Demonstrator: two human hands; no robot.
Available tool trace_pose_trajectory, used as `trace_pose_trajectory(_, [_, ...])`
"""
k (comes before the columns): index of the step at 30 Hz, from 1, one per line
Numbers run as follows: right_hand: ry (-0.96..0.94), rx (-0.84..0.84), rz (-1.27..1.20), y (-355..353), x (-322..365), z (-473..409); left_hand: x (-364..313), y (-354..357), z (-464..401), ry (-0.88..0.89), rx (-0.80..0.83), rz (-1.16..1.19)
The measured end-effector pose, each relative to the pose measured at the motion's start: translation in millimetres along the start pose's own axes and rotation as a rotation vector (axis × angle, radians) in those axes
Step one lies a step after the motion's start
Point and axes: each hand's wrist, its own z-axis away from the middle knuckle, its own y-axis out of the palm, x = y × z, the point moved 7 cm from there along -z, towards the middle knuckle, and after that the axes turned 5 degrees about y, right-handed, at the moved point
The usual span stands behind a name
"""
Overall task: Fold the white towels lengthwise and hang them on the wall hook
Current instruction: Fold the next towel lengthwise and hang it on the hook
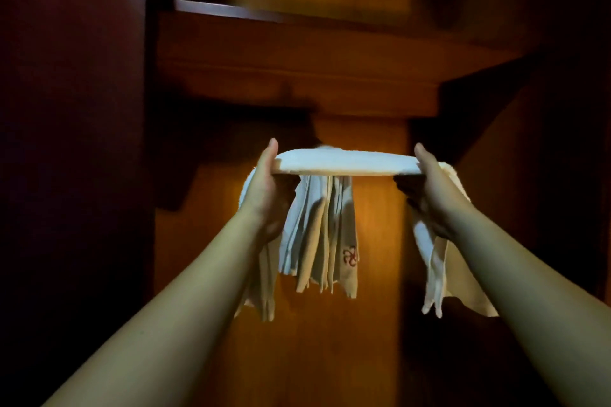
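White towel (334, 163), folded into a long flat band, is stretched level between my two raised hands, which are well apart, one at each end. My left hand (264, 188) grips the left end, thumb lying on top and fingers curled underneath. My right hand (429, 188) grips the right end the same way, thumb over the upper face, fingers below in shadow. Both forearms reach up and forward from the bottom corners of the view.

Loose cloth hangs past each hand: one end drops below my left wrist, another below my right wrist. Just behind the band, between my hands, a second pleated cloth (325, 231) hangs down in folds; it carries a small red embroidered mark (349, 256) near its lower right. Whether this cloth is part of the same towel or a separate one I cannot tell, and what it hangs from is hidden by the band.

Beyond it stands an orange-lit wooden panel (373, 307). Higher up, a narrow shelf edge (228, 10) crosses the wood. Both sides are too dark to read.
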Motion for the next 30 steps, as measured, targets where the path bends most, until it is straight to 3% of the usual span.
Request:
trace_pose_trajectory(9, [-0.092,0.094,0.037,34,17,-116,3,-11,-114,0.094,0.012,-0.072])
trace_pose_trajectory(14, [-0.045,0.118,0.003,48,-9,-196,21,-26,-169,0.122,-0.084,-0.052])
trace_pose_trajectory(23, [0.033,0.181,0.058,77,-42,-286,55,-46,-240,0.067,-0.111,-0.098])
trace_pose_trajectory(30, [0.02,0.28,0.022,97,-36,-280,70,-67,-259,0.081,-0.164,-0.131])
